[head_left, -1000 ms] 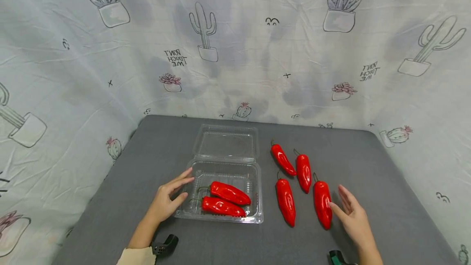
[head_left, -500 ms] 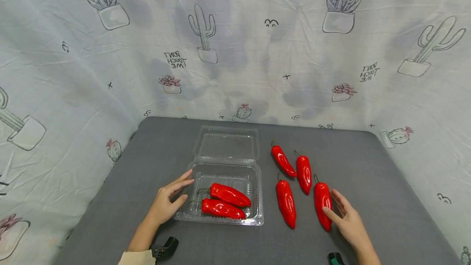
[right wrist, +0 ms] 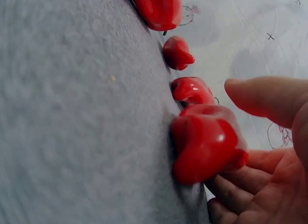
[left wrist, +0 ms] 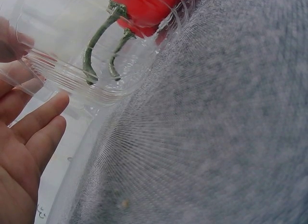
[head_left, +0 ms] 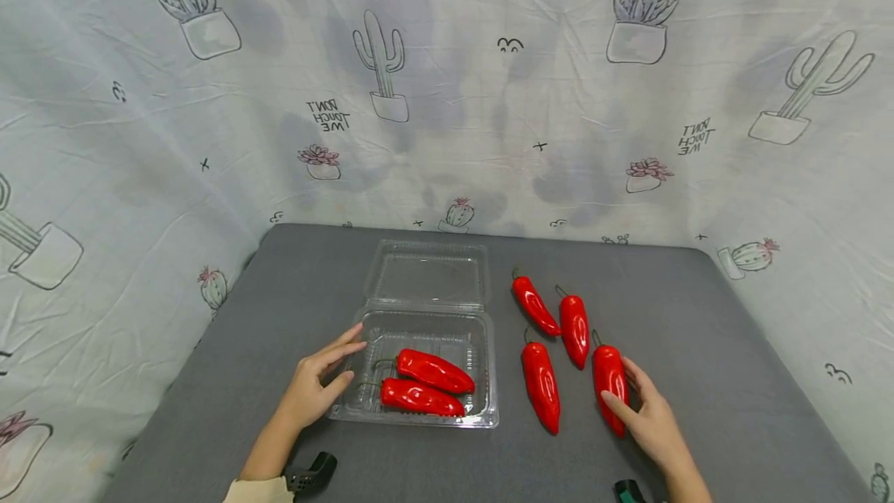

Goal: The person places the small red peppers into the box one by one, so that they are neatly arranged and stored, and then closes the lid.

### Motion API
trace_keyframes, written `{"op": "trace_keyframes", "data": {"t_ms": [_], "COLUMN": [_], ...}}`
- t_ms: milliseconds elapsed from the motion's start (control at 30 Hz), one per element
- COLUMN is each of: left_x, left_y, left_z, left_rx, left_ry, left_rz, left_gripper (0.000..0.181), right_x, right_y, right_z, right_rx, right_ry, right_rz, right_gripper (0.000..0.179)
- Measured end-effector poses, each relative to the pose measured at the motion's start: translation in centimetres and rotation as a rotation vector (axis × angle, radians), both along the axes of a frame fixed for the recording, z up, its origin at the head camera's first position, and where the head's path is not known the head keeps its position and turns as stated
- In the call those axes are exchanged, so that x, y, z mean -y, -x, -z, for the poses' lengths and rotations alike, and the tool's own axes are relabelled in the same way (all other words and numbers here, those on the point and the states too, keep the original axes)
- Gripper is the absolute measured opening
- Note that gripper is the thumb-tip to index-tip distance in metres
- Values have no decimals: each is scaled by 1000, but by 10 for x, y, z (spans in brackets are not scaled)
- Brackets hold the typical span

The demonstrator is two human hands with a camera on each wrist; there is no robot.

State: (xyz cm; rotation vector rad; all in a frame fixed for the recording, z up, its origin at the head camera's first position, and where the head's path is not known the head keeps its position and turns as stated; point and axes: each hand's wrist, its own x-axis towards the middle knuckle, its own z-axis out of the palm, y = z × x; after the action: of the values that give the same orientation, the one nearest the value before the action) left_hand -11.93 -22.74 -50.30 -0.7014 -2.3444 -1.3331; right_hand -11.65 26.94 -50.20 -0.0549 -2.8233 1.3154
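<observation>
A clear hinged plastic clamshell box [head_left: 486, 363] lies with its lid [head_left: 427, 274] folded back. Two red peppers with green stems, an upper one [head_left: 434, 371] and a lower one [head_left: 422, 397], lie inside. My left hand [head_left: 317, 379] rests at the box's left edge, its fingers extended along the wall in the left wrist view. Around the rightmost loose red pepper [head_left: 610, 386], my right hand [head_left: 649, 419] has its fingers along the right side and its thumb over the top. In the right wrist view the thumb [right wrist: 264, 96] stands apart from this pepper [right wrist: 207, 142].
Between box and right hand lie more red peppers: a near one [head_left: 541, 386], one behind it [head_left: 535, 305] and another to the right [head_left: 575, 330]. All are on a grey cloth-covered table [head_left: 314, 262]. A cactus-print curtain [head_left: 447, 84] hangs behind and at both sides.
My right hand has moved left onto the rightmost pepper, its thumb now over it and its fingers beside it. My left hand and the box have stayed in place.
</observation>
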Motion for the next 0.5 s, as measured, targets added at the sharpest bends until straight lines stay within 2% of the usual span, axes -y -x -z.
{"op": "trace_keyframes", "data": {"t_ms": [33,67,267,500], "left_x": [1,0,-10,-10], "left_y": [1,0,-10,-10], "left_z": [3,0,-27,-27], "left_rx": [-1,-1,0,-9], "left_ry": [3,1,-16,-25], "left_rz": [-5,-3,2,14], "left_gripper": [43,42,39,40], "right_x": [0,1,4,6], "right_y": [0,0,2,2], "right_z": [1,1,0,-1], "right_rx": [-8,-5,45,63], "right_ry": [9,13,20,-3], "right_rz": [0,5,42,66], "right_gripper": [76,76,76,75]}}
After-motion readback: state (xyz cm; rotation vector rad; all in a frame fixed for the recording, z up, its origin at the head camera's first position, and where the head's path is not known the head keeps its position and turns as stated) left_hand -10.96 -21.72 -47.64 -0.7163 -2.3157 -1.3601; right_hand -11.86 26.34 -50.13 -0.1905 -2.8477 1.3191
